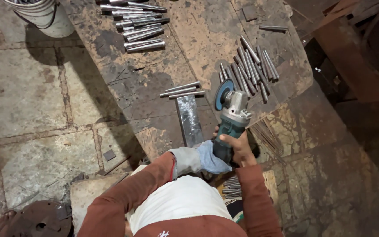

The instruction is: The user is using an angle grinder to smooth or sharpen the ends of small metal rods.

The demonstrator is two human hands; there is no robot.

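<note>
Teal angle grinder (pixel 231 117) held over the near edge of a scarred metal-topped workbench (pixel 154 79), blue disc pointing away, just beside a flat steel strip (pixel 189 119). Right hand (pixel 240 147) bare, fingers clenched round the grinder's body. Left hand (pixel 205 159) in a grey-blue glove, wrapped about the tail of the handle. Three short steel rods (pixel 182 90) just beyond the strip; a larger heap of rods (pixel 251 70) right of the disc; more rods (pixel 139 26) farther back. White bucket (pixel 44 15) on the floor at upper left.

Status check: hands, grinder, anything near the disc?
Gloved left hand and bare right hand both grip the grinder. Disc raised beside rod pile. Flat bar left of it.
</note>
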